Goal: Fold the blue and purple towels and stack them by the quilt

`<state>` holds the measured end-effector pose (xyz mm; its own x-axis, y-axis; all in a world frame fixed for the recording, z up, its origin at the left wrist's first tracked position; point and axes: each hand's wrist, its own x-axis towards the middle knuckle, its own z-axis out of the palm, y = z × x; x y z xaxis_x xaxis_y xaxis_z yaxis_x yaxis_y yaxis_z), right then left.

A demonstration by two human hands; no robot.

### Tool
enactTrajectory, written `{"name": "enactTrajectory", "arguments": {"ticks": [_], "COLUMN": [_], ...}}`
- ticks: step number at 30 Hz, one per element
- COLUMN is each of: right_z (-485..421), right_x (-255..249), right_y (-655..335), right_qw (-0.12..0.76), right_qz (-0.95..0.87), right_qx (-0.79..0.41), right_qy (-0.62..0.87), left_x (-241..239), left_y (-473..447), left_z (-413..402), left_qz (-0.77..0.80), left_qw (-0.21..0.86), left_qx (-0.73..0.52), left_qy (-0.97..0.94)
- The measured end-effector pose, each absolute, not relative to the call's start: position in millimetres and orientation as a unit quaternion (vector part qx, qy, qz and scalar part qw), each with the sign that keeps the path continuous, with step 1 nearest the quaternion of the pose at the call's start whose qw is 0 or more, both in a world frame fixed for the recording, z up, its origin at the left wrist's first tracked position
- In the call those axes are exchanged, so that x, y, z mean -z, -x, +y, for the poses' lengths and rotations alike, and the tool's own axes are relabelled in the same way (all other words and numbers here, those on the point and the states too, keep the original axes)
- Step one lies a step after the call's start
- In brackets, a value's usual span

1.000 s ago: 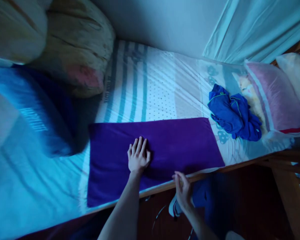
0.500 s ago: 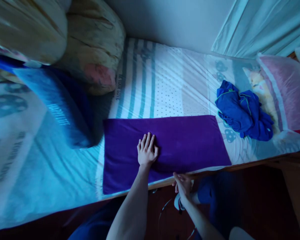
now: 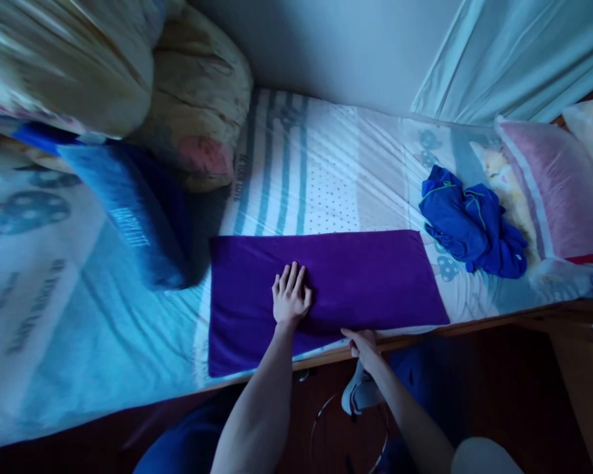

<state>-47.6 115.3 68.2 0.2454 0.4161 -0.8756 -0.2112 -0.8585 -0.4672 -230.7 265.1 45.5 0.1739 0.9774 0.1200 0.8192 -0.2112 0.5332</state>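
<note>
Head view: left hand (image 3: 290, 299) lies flat, fingers (image 3: 292, 276) together, on purple towel (image 3: 346, 276). Right hand (image 3: 363, 343) pinches its near edge at bed (image 3: 326, 178) rim. Bare sheet lies beyond fingertips.

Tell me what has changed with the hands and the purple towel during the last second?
The right hand moved from just below the bed edge up to the near edge of the purple towel, where it now touches it; a grip cannot be told. The left hand stayed flat on the towel. The towel and the blue garment kept their places.
</note>
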Motion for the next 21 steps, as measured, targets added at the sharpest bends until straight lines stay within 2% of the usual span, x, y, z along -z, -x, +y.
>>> {"name": "enactTrajectory", "arguments": {"ticks": [5,9,14,21], "right_z": [126.0,132.5,134.0,133.4], "right_x": [-66.5,-77.4,-85.9,-86.3], "right_y": [38.6,38.6,43.3,44.5], "right_qw": [0.213,0.21,0.265,0.292], "right_qz": [-0.091,-0.104,-0.092,-0.068], "right_qx": [-0.638,-0.637,-0.618,-0.629], "right_qy": [0.735,0.735,0.734,0.717], "left_x": [-46.1,-46.4,-54.0,-93.3], "left_y": [230.2,228.3,222.6,185.9], "left_z": [266.2,265.3,278.3,348.2], "left_qz": [0.603,0.606,0.631,0.593], "left_qw": [0.175,0.167,0.153,0.163], "left_qx": [-0.219,-0.213,-0.18,-0.038], "left_qy": [-0.747,-0.748,-0.739,-0.787]}}
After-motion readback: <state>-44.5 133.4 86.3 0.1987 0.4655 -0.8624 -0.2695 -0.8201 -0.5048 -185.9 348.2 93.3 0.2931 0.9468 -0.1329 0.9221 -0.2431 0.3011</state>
